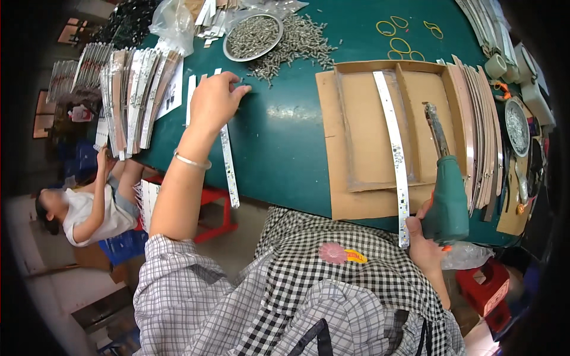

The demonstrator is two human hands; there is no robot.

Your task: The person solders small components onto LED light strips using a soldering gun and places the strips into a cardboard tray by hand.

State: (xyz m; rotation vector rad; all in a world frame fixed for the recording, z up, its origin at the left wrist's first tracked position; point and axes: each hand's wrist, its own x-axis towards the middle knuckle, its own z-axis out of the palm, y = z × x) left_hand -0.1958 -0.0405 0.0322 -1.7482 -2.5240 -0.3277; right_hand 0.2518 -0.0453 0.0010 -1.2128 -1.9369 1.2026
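Beside cardboard tray (363,127), open tabletop (285,151) to near edge, left grip (217,99) unclear, right grip (426,246) holding green tool (451,196)

Left hand (218,98) near metal bowl (232,56), loose metal parts (304,43) heaped beside it. Right hand (425,244) grips green tool (450,199); white strip (393,136) lies across cardboard tray (363,130).

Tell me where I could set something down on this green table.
The widest bare patch of the green table lies between the left hand and the cardboard tray. It's crowded around the pile of metal pieces and right of the tray, with stacked strips.
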